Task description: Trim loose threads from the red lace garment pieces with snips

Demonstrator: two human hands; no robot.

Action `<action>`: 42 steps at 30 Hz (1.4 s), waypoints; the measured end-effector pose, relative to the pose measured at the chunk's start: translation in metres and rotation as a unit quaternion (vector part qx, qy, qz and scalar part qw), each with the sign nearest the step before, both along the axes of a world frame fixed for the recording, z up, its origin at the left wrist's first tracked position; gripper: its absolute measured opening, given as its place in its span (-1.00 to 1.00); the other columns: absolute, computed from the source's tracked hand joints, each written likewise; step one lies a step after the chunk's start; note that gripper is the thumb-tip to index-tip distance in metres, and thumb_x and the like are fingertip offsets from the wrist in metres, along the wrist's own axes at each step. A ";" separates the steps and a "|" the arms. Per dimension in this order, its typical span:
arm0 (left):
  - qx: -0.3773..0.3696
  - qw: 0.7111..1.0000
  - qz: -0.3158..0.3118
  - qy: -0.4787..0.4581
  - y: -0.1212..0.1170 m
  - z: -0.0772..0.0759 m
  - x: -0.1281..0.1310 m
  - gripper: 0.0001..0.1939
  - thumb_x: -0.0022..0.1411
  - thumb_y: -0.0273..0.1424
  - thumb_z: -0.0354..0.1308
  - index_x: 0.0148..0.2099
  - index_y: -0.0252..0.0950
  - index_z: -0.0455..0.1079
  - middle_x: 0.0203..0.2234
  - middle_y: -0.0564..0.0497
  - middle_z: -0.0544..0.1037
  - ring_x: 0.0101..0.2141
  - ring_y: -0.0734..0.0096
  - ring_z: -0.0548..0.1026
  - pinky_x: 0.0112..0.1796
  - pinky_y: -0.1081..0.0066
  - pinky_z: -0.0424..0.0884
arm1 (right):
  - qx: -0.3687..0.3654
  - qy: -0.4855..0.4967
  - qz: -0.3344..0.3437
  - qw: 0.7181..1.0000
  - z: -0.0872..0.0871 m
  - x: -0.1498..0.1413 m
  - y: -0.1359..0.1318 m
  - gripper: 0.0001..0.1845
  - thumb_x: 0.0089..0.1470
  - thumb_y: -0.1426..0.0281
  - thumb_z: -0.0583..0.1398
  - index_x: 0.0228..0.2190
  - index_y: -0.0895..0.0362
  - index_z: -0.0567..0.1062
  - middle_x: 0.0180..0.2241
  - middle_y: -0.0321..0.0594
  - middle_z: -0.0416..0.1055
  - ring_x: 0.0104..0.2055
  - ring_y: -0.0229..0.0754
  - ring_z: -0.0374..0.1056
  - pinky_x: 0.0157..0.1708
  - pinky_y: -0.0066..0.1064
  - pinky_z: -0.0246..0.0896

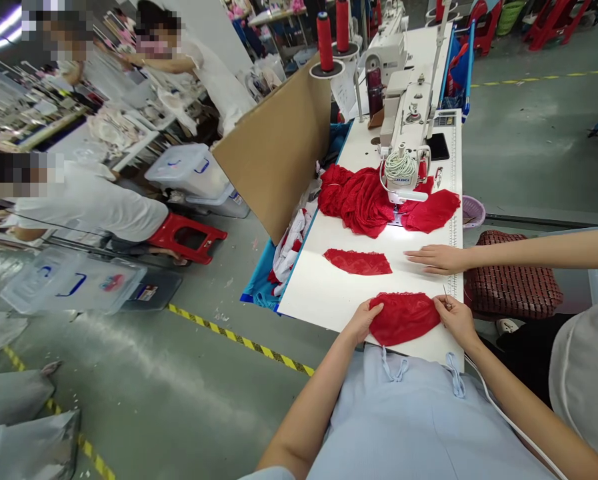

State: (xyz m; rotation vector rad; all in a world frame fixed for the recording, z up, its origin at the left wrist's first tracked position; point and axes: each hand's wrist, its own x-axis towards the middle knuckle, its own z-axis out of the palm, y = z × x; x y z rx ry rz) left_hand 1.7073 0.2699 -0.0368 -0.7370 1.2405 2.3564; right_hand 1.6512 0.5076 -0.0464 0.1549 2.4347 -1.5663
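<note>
At the near edge of the white sewing table, my left hand [361,321] pinches the left end of a red lace fabric piece [405,319]. My right hand [456,322] has its fingers closed at the right end of the same piece. A thin, dark pointed tool [447,301] shows at those fingers, too small to name. Farther in lies a narrower red lace strip [357,262], flat on the table. Beyond it, a gathered heap of red fabric [361,200] lies beside the sewing machine [401,170], with a flat red piece [433,211] to its right.
Another person's hand [436,259] rests flat on the table, reaching in from the right. A cardboard sheet [279,153] stands along the left edge. A red woven basket [513,277] and a purple basket [473,211] are at the right. A phone [438,147] lies beside the machine.
</note>
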 end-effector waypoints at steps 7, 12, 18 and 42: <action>-0.002 1.000 -0.006 0.000 0.000 0.002 -0.001 -0.54 -0.09 -0.19 0.44 -0.18 -0.34 0.50 -0.31 -0.12 0.63 -0.17 0.14 0.54 0.00 0.18 0.35 | 0.005 0.007 -0.001 1.000 -0.001 0.001 0.000 -0.51 -0.06 -0.11 0.14 -0.50 0.08 0.46 -0.76 -0.39 0.19 -0.69 -0.25 0.07 -0.66 -0.41 -0.02; 0.005 1.000 -0.006 0.001 0.000 0.004 -0.001 -0.55 -0.09 -0.20 0.44 -0.17 -0.33 0.50 -0.28 -0.12 0.63 -0.14 0.12 0.54 0.01 0.17 0.35 | 0.010 0.007 -0.003 1.000 -0.002 0.001 0.001 -0.50 -0.07 -0.12 0.14 -0.49 0.07 0.47 -0.75 -0.37 0.23 -0.66 -0.22 0.13 -0.63 -0.40 0.01; 0.003 1.000 -0.006 -0.003 0.000 0.005 0.000 -0.55 -0.10 -0.20 0.44 -0.19 -0.34 0.50 -0.31 -0.11 0.63 -0.17 0.13 0.54 -0.01 0.18 0.35 | 0.010 0.005 -0.002 1.000 -0.003 0.003 0.001 -0.52 -0.04 -0.10 0.14 -0.49 0.07 0.46 -0.76 -0.39 0.22 -0.70 -0.24 0.09 -0.65 -0.40 0.00; -0.003 1.000 0.001 -0.014 0.000 0.005 0.000 -0.53 -0.14 -0.18 0.46 -0.21 -0.34 0.50 -0.33 -0.10 0.62 -0.19 0.16 0.54 -0.02 0.21 0.34 | 0.008 0.006 -0.004 1.000 -0.002 0.002 0.001 -0.55 -0.02 -0.06 0.15 -0.46 0.09 0.48 -0.80 -0.42 0.15 -0.71 -0.25 0.08 -0.64 -0.39 0.05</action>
